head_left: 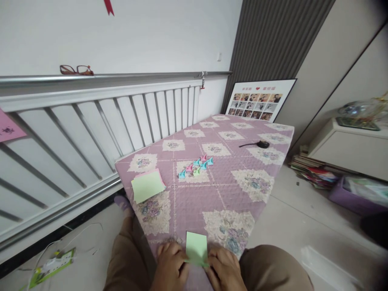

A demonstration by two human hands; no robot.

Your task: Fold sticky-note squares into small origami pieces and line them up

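A small light green sheet of paper [196, 245] lies at the near end of the cloth-covered table, its near edge appearing bent up. My left hand [170, 262] has curled fingers pinching its lower left corner. On the opposite side, my right hand [224, 266] is closed on the lower right corner. Farther up the table sits a group of several small folded paper pieces [197, 172] in blue, pink and green. To their left rests a stack of paper sheets [148, 186], light green on top with pink showing at the edge.
A purple floral cloth [188, 206] covers the table. Toward its far right lies a black object with a strap [263, 144]. A white railing [145, 117] runs along the left, with glasses [76, 70] on its bar. A photo board [259, 100] leans behind the table.
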